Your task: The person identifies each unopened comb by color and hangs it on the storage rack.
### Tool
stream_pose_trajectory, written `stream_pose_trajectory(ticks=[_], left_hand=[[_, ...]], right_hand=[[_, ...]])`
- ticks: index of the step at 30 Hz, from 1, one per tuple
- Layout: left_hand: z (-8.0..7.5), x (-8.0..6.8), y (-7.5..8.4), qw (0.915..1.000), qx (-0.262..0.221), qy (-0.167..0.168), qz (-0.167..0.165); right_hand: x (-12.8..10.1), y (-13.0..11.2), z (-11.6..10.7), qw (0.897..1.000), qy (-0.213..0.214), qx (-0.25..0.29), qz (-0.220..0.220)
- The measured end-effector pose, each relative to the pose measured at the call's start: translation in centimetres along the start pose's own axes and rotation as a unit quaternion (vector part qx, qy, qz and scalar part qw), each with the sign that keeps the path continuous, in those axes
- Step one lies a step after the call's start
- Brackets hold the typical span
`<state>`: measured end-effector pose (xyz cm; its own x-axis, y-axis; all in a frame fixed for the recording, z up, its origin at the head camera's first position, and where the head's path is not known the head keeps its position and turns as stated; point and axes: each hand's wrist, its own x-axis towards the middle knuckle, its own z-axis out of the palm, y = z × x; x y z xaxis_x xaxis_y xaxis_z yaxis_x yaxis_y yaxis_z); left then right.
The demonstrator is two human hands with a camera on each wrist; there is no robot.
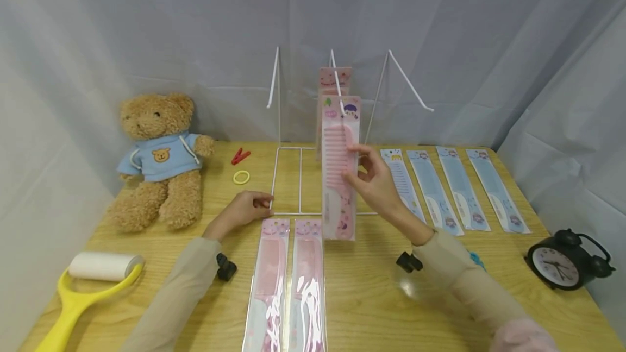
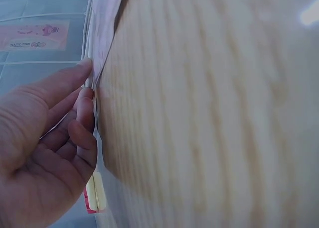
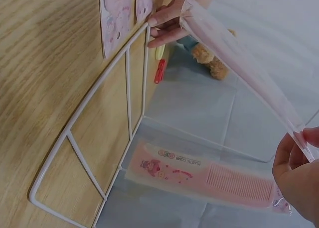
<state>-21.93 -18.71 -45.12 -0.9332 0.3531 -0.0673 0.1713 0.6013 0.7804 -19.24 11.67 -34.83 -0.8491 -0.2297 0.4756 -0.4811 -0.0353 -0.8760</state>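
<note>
My right hand point(image 1: 376, 182) pinches the right edge of a packaged pink comb point(image 1: 336, 173), which hangs upright at the tip of the middle hook of a white wire rack point(image 1: 300, 181). Whether the hook passes through the package's hole I cannot tell. Behind it, another packaged pink comb point(image 3: 199, 180) hangs on the same hook. My left hand point(image 1: 243, 209) grips the front left corner of the rack's base between thumb and fingers, as the right wrist view shows. Two packaged pink combs, one on the left point(image 1: 269, 281) and one beside it point(image 1: 307, 281), lie in front of the rack.
Several packaged blue combs point(image 1: 467, 189) lie in a row at right. A black alarm clock point(image 1: 562, 259) stands near the right edge. At left are a teddy bear point(image 1: 161, 162), a lint roller point(image 1: 105, 266), a red clip point(image 1: 240, 156) and a yellow ring point(image 1: 241, 183).
</note>
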Motion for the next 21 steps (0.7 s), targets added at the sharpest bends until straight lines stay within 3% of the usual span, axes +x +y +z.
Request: stream_pose_trajectory(ticks=[21], left_hand=[[0.0, -0.2, 0.3, 0.9999, -0.009, -0.003, -0.005]], right_hand=[[3.5, 2.4, -0.1, 0.999, 0.033, -0.023, 0.018]])
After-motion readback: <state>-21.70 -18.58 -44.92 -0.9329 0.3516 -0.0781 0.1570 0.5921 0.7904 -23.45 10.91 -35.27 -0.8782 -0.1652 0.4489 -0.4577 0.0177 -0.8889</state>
